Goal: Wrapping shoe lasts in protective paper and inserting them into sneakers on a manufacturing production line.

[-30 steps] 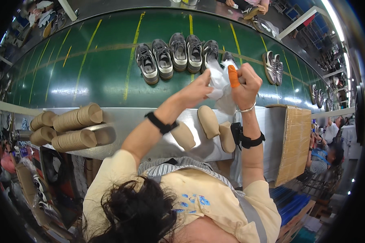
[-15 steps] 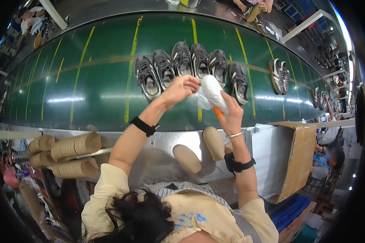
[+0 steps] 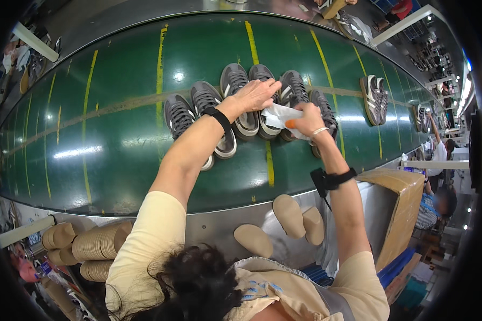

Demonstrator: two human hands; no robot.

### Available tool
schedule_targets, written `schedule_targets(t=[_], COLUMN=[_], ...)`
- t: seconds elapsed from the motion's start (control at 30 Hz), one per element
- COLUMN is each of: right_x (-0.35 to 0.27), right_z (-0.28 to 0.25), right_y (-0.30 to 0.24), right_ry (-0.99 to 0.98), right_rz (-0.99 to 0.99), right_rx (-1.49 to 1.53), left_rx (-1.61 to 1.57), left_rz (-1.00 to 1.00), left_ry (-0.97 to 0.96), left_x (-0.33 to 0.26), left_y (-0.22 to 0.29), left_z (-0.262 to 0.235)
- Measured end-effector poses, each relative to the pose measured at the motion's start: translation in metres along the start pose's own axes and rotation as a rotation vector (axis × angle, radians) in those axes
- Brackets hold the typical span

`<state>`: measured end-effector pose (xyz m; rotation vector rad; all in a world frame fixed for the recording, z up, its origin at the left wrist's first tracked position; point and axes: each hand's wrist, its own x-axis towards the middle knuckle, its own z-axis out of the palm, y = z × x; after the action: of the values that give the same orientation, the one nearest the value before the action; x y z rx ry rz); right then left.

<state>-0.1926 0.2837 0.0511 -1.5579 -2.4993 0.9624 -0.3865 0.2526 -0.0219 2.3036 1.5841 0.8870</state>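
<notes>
A row of several grey sneakers with white stripes [image 3: 202, 96] stands on the green conveyor belt [image 3: 124, 120]. My left hand [image 3: 254, 96] reaches over the middle of the row, its fingers bent across the laced front of one sneaker [image 3: 261, 71]. Close by, my right hand [image 3: 309, 121] grips a crumpled white paper wad [image 3: 279, 115] at that sneaker's opening. Something orange [image 3: 290, 123] shows at the right thumb; what it is I cannot make out. My hands partly cover the sneakers beneath them. Both wrists wear black bands.
Three tan sole-shaped inserts [image 3: 288, 215] lie on the metal ledge before me. Stacked tan inserts [image 3: 93, 246] stand at the left, and an open cardboard box [image 3: 399, 214] at the right. More sneakers [image 3: 374, 100] sit farther right on the belt. Other people are around the belt.
Both hands have moved forward, down to the sneakers. The white paper wad, held up above the row before, is now at a sneaker's opening. My left fingers now touch that sneaker.
</notes>
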Motion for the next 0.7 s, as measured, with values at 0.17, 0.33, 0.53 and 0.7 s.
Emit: schedule_targets(t=[0.17, 0.33, 0.53, 0.7], right_x=[0.022, 0.019, 0.015, 0.056], right_z=[0.053, 0.067, 0.051, 0.063], right_y=[-0.022, -0.004, 0.011, 0.014], right_ry=[0.054, 0.174, -0.003, 0.416], right_rz=[-0.175, -0.474, -0.37, -0.478], right_rx=[-0.414, -0.428, -0.346, -0.434], left_rx=[-0.079, -0.007, 0.131, 0.351], left_rz=[-0.005, 0.043, 0.121, 0.146], left_ry=[0.049, 0.057, 0.095, 0.032], left_x=[-0.014, -0.005, -0.006, 0.007], left_y=[-0.011, -0.01, -0.013, -0.005], left_z=[-0.004, 0.001, 0.01, 0.008])
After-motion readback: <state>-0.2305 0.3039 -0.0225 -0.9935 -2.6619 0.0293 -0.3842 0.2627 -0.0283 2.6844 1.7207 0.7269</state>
